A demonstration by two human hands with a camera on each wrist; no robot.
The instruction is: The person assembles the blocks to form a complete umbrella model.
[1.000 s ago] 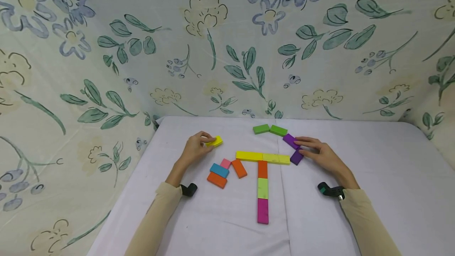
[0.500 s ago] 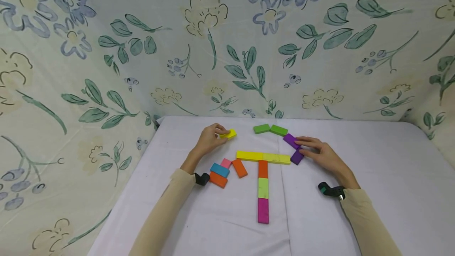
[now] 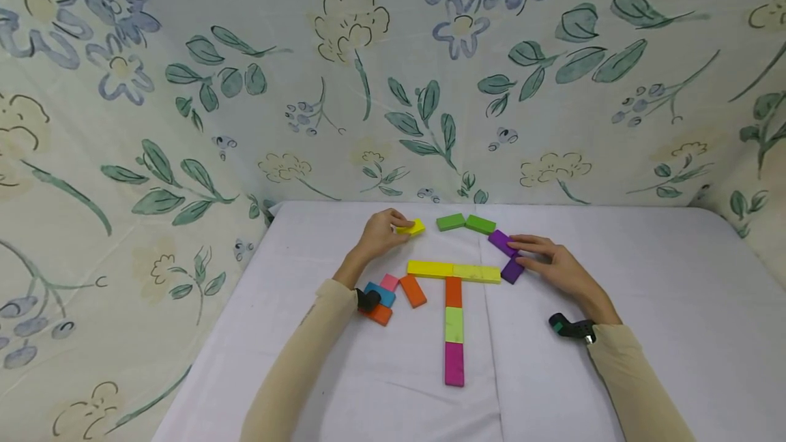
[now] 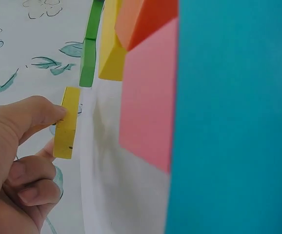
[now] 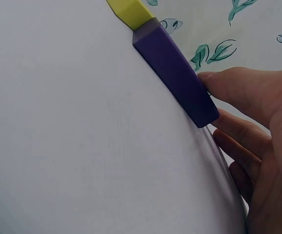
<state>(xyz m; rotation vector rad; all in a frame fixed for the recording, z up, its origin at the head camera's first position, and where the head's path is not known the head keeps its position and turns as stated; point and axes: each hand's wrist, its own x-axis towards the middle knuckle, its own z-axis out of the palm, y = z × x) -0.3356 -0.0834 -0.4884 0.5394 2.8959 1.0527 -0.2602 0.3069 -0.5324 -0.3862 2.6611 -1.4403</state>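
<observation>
Between thumb and fingers the left hand (image 3: 382, 234) pinches a yellow block (image 3: 417, 227), just left of two green blocks (image 3: 451, 222) set end to end. In the left wrist view that yellow block (image 4: 67, 123) hangs from the fingertips below the green pair (image 4: 88, 63). On the right, the right hand (image 3: 561, 268) rests with fairly straight fingers against two purple blocks (image 3: 502, 243). In the right wrist view its thumb touches the side of one purple block (image 5: 177, 73), whose far end meets a yellow block (image 5: 131, 12).
A yellow row (image 3: 431, 269) tops a column of orange (image 3: 453, 292), lime (image 3: 454, 325) and magenta (image 3: 454, 363) blocks. Left of it lie a loose orange block (image 3: 413, 290), a pink one (image 3: 389, 282), a blue one (image 3: 386, 295) and another orange one (image 3: 379, 315), partly under the left wrist camera.
The left hand has moved right and slightly toward the back with the yellow block, closer to the green pair. The right hand and the blocks on the table have stayed in place.
</observation>
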